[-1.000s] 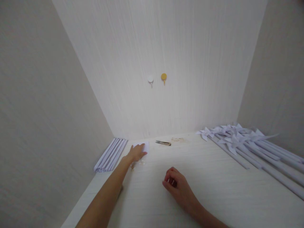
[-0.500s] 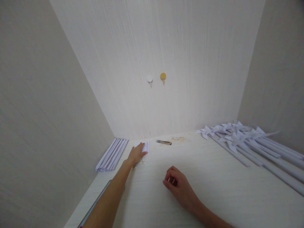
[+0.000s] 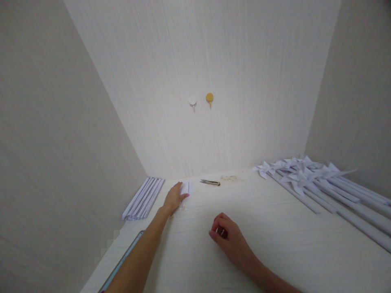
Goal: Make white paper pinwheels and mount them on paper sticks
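Clock read from view ctr., 12 = top. 2 bare hands over 1 white desk. Left hand, approx. 7 o'c: open, thumb spread away from fingers, touching the white paper btwn 6 & 7 o'c. Paper lies flat, part. covered by that hand; stepped edge shows at its 3 o'c side, exact sheet qty can't be told. Right hand, approx. 5 o'c: fingers curled in twd thumb, raised or resting unclear; can't tell if anything's inside.

Nr the paper: 1 thread snips at 5 o'c, tips twd 9. Just past it, approx. 4 o'c, 1 scatter of beige bits, too small to count; another scatter of pale scraps just below the paper, nr left wrist.

8 o'c: 1 bundle of rolled paper tubes, min. 5 side by side on top, lower ones hidden. 3–4 o'c: pile of white paper pinwheels, min. 5, overlapping, w/ min. 5 long sticks running out twd 4 o'c. 7 o'c, low: 1 flat device w/ blue screen, part. hidden by left forearm.

Back wall: 2 hooks, i.e. 1 white hook at 12, 1 gold hook nr 1.
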Demonstrator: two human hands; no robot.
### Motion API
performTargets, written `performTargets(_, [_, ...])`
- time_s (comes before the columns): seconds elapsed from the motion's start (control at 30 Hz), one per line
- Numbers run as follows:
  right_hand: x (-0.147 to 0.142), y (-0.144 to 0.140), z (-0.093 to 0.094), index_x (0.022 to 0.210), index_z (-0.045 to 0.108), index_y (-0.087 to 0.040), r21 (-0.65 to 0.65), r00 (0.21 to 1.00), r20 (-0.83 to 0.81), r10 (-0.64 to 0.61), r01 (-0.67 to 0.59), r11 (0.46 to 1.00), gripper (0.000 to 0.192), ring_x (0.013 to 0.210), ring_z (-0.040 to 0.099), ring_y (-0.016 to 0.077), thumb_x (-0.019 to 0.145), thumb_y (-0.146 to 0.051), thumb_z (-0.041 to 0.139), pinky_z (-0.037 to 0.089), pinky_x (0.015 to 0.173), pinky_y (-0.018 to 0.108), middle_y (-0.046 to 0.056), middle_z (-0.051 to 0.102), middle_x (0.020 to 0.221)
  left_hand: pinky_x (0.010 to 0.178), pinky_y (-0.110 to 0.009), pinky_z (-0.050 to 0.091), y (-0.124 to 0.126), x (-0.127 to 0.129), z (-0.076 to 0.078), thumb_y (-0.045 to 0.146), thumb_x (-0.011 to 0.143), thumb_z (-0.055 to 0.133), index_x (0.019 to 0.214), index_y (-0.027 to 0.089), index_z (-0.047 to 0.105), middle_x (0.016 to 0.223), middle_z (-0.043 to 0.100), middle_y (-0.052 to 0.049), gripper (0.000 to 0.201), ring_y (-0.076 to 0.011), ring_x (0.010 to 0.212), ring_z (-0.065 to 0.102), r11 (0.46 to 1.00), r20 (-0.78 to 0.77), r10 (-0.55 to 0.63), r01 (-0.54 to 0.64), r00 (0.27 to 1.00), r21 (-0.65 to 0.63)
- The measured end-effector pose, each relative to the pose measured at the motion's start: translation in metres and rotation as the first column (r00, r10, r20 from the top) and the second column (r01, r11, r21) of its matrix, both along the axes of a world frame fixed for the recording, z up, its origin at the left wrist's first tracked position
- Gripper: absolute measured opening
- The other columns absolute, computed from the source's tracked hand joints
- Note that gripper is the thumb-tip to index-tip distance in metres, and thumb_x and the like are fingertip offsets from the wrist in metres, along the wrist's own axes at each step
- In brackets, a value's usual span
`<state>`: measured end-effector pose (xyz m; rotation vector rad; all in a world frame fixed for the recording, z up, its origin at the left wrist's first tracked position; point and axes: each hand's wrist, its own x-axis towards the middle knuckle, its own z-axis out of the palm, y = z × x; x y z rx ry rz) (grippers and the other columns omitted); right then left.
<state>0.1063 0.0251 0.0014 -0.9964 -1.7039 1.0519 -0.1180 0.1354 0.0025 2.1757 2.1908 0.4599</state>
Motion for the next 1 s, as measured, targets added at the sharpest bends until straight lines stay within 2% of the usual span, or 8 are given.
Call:
performTargets(0.67, [0.001,-0.001,0.002,0.055,0.044,-0.016,-0.015,1.0,0.026,0.003,-0.003,1.0,0.013,0.053,0.043,0.0081,0.064,-0.008,0.048,0.036,0.05,0.021,-0.001,0.043,0.066,0.094,-0.027,0.027,-0.002,0.005,0.012,0.036,0.071,0.05,0.117,0.009,0.037,0.124,0.042,-0.014,0.054,-0.019,0.113,0.038,0.999,-0.066,0.006,-0.003,0.998,0.048])
performTargets(1.0, [-0.001,0.0,0.0,0.055,0.045,-0.016,-0.021,1.0,0.018,0.005,-0.005,1.0,0.012,0.052,0.042,0.0072,0.064,-0.008,0.048,0.036,0.049,0.02,-0.002,0.043,0.066,0.091,-0.032,0.03,0.001,0.004,0.008,0.034,0.07,0.052,0.114,0.008,0.04,0.121,0.045,-0.016,0.053,-0.023,0.109,0.043,0.994,-0.054,-0.025,0.031,0.998,0.107])
